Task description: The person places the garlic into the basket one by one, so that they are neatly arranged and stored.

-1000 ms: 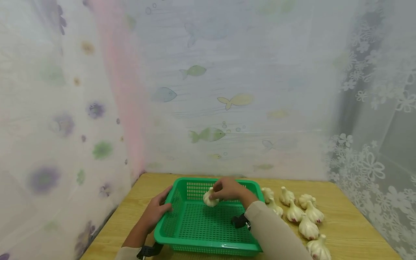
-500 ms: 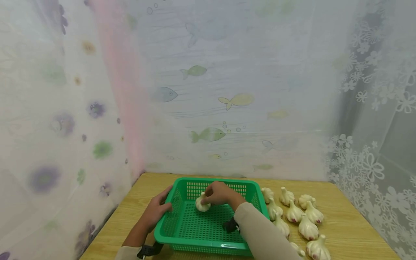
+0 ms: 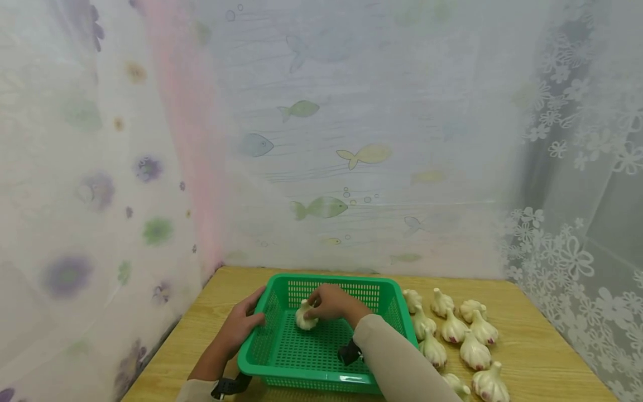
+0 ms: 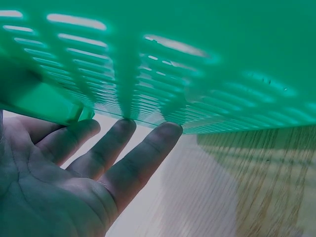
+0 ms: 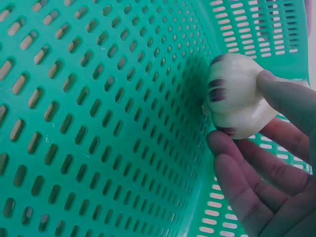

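Note:
A green plastic basket (image 3: 346, 379) with slotted walls and floor sits on the wooden table. My left hand (image 3: 238, 329) holds its left side, thumb over the rim and fingers along the outer wall. The left wrist view shows those fingertips (image 4: 168, 129) against the slotted plastic. Inside the basket, my right hand (image 3: 331, 303) pinches a white garlic bulb (image 3: 304, 317) toward the back left. In the right wrist view, the bulb (image 5: 237, 94) has purple marks at its base and sits close to the basket floor (image 5: 98, 108), thumb on one side and fingers on the other.
Several more garlic bulbs (image 3: 474, 353) lie in loose rows on the table (image 3: 542, 346), right of the basket. Patterned plastic curtains (image 3: 321, 167) hang behind the table and at both sides.
My right hand has carried the garlic bulb leftward and down into the basket, toward its floor. The left hand has kept its place on the basket.

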`<state>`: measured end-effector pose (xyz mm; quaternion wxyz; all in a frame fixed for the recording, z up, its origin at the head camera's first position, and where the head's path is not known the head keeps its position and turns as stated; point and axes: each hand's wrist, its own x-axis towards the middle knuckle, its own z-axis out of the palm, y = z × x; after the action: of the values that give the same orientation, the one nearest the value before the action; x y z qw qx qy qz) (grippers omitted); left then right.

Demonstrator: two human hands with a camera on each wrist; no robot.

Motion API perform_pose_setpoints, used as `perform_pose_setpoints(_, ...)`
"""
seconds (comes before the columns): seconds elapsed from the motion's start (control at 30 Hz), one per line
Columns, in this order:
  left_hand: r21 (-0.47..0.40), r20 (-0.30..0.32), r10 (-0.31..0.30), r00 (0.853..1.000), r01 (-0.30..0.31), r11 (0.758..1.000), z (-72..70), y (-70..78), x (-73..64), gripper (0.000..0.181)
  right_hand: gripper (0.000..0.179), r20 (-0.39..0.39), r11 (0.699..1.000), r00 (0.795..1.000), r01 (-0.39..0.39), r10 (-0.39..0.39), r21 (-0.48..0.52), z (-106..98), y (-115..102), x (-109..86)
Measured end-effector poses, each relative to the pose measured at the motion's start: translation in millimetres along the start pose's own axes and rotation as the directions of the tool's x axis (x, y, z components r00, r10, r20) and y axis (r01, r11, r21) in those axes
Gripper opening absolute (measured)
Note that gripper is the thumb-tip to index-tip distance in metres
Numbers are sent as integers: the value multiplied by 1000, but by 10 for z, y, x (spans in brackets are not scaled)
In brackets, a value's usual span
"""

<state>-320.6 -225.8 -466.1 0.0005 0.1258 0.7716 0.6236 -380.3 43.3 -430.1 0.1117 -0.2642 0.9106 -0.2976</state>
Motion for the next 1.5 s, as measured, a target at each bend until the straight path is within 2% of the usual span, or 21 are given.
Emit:
perform_pose_setpoints(0.17, 13, -8, -1, 1000, 1, 1000, 2, 7, -5, 86, 40, 12, 1000, 1000, 23, -24, 7, 23, 1, 17)
perform_pose_setpoints(0.37, 15, -11, 10, 1000, -10, 1000, 3, 1, -6, 86, 40, 6, 999, 999, 38, -38, -37, 45, -16, 51)
perform_pose_setpoints(0.7, 19, -18, 6, 1000, -6, 1000, -3, 25, 10, 87, 24, -33, 998, 998, 43, -45, -39, 97, -98, 119)
perform_pose_setpoints(1.03, 21, -18, 4, 1000, -3, 1000, 18, -1, 14, 87, 43, -13, 998, 1000, 22, -23, -56, 152, -99, 124)
perform_pose_setpoints(1.1, 24, -19, 9, 1000, -8, 1000, 24, -1, 23, 87, 37, -21, 998, 1000, 15, -16, -69, 146, -95, 114)
perform_pose_setpoints(1.17, 23, -11, 17, 1000, -17, 1000, 28, 6, 30, 87, 20, -24, 998, 1000, 7, -8, -63, 139, -94, 113)
perform_pose_setpoints(1.2, 22, -6, 22, 1000, -21, 1000, 29, 10, 31, 87, 17, -24, 998, 1000, 1, -2, -58, 139, -92, 116)
perform_pose_setpoints(1.33, 23, 1, 28, 1000, -28, 999, 25, 22, 23, 87, 31, -8, 1000, 1000, -2, 2, -7, 156, -98, 135)
perform_pose_setpoints(1.5, 16, -2, 16, 1000, -16, 1000, 16, 15, 0, 86, 19, 5, 1000, 1000, -8, 8, -12, 184, -126, 153)
